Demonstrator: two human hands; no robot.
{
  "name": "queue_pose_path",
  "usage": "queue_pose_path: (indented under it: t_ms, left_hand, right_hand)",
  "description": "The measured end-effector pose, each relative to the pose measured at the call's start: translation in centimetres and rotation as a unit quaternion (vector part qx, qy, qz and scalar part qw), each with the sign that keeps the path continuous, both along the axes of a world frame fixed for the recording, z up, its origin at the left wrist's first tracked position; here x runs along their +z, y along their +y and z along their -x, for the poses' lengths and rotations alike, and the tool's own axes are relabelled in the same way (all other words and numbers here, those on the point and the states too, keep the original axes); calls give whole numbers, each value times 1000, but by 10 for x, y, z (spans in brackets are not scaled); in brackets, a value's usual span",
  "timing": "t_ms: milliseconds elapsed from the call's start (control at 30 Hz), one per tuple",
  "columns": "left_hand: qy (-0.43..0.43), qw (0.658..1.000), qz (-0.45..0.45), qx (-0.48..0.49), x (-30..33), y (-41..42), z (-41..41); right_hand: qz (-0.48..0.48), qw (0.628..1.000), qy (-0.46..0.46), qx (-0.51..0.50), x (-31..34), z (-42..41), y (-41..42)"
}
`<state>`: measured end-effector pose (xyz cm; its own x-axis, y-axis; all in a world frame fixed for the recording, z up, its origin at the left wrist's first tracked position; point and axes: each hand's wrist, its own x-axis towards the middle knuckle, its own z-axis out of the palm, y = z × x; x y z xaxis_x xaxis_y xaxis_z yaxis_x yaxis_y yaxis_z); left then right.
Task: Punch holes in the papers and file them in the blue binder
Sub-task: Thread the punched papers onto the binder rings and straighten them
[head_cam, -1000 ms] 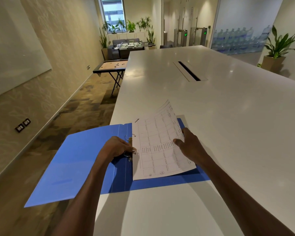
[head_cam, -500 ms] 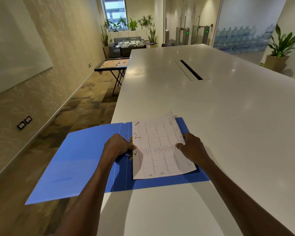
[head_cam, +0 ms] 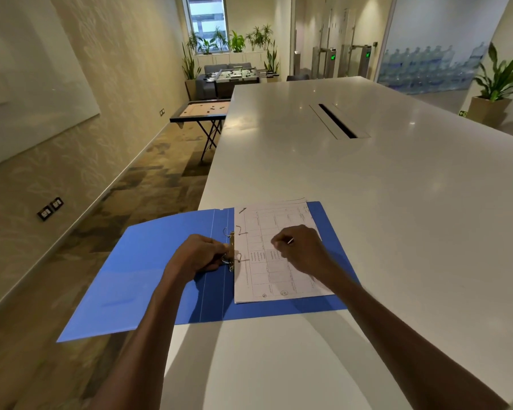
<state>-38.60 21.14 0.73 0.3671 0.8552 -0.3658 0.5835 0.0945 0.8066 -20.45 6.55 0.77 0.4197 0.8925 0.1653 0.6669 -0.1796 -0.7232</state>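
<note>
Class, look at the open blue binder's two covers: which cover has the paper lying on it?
The right cover, resting on the white table; the paper lies on it. The left cover is bare and overhangs the table edge.

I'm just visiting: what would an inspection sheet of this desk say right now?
Surface: white table, glossy, with a dark slot.
Job's things: blue binder open, front cover overhanging the table edge; papers lying flat on its right half, at the rings.
Clutter: nothing seen.
Hands: left hand at the ring mechanism; right hand curled, resting on the papers.
Cables: nothing seen.
Surroundings: potted plant, games tables, wall sockets.
</note>
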Motion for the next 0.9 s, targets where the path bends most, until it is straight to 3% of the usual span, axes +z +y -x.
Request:
queue_pose_path:
  t_ms: [100,300,900]
  left_hand:
    - [-47,998,38,18,-2,-4,7]
    - [-149,984,73,63,-13,-14,17]
    - [-196,977,80,37,-20,-20,25]
  right_hand:
    - [18,993,114,28,4,15,6]
    - [52,967,244,53,2,36,28]
    - [96,946,301,75,-17,31,43]
